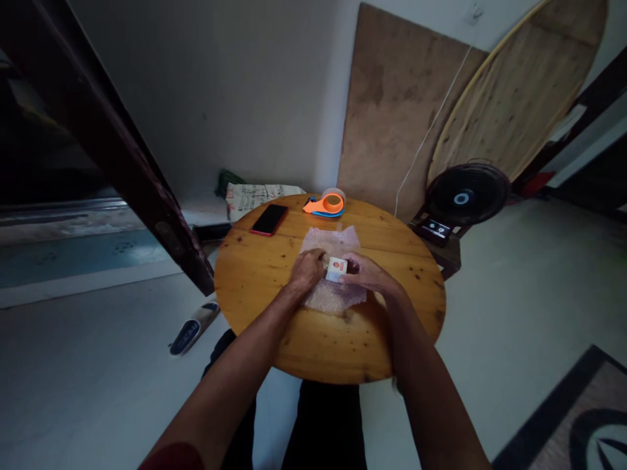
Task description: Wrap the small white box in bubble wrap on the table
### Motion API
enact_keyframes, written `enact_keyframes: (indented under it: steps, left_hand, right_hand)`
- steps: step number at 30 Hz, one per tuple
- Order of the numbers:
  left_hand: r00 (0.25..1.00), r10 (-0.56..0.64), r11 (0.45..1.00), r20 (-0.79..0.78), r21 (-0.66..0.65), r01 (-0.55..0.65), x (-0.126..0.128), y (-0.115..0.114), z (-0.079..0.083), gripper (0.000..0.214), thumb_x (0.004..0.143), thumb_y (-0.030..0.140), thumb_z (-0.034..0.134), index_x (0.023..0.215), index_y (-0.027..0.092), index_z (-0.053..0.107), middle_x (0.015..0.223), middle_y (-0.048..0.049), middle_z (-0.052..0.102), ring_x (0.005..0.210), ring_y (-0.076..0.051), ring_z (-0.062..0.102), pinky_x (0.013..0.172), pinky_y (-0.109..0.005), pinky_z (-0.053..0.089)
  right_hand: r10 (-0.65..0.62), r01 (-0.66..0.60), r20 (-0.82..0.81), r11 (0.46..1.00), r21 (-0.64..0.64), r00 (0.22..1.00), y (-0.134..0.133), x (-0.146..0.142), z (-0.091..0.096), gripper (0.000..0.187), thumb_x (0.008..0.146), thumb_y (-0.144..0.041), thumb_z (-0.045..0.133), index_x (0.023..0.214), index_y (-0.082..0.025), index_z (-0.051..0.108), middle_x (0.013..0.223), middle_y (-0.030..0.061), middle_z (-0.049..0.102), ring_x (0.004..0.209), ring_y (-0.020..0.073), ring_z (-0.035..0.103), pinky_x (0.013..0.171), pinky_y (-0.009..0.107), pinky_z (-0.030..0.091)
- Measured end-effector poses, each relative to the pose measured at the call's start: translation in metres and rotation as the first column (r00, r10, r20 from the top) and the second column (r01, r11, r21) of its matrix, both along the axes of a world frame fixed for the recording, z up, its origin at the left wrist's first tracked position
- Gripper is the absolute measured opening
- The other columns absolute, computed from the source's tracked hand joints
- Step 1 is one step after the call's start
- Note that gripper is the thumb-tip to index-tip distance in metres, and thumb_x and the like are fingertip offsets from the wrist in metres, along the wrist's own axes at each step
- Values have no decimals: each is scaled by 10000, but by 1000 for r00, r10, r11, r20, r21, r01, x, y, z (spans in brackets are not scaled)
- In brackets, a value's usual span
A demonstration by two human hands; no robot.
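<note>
A sheet of bubble wrap (333, 241) lies on the round wooden table (274, 326). On it sits a small white box with a red mark (337, 268). My right hand (368, 274) pinches the box from the right with curled fingers. My left hand (307, 269) is closed on the bubble wrap just left of the box, knuckles up. Both forearms reach in from the near edge of the table.
A red-edged phone (269, 219) lies at the table's far left, an orange and blue tape dispenser (326, 205) at the far edge. Beyond stand a black fan (465, 194), leaning wooden boards (392, 111) and a printed sack (255, 196). A slipper (194, 327) lies on the floor at left.
</note>
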State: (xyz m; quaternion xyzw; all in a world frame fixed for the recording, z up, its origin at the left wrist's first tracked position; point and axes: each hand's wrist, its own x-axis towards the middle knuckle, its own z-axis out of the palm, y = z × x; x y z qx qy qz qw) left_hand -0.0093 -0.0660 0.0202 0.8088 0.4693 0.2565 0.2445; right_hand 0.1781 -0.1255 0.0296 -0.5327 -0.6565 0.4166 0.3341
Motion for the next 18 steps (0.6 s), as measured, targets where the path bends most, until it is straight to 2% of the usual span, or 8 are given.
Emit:
enact_keyframes:
  steps: [7,12,18]
  left_hand:
    - [999,4,1000,40,3,-4,0,2,-3,436,777,56,430,1136,143,660,1097,-88,704,1013,-168,627,914,-247,457]
    - [1000,8,999,24,34,-9,-1,2,-4,434,783,74,436,1147,154,657,1127,-87,695,1037,-173,618,930,-258,448]
    - [1000,-7,999,-6,53,7,-1,1,-3,429,785,86,439,1149,148,658,1137,-96,691,1050,-185,611,941,-273,444]
  right_hand:
    - [-5,2,49,999,52,999,-1,1,3,400,671,-308,739,1028,-196,599,930,16,662,833,183,614,737,293,489]
    - [-19,16,37,996,89,999,-1,-3,4,414,687,-317,725,1063,-192,606,971,25,660,851,185,614,751,296,487]
    - [-3,-8,96,993,115,995,1,-5,-1,375,690,-304,711,1035,-188,620,930,20,663,836,188,611,743,296,483]
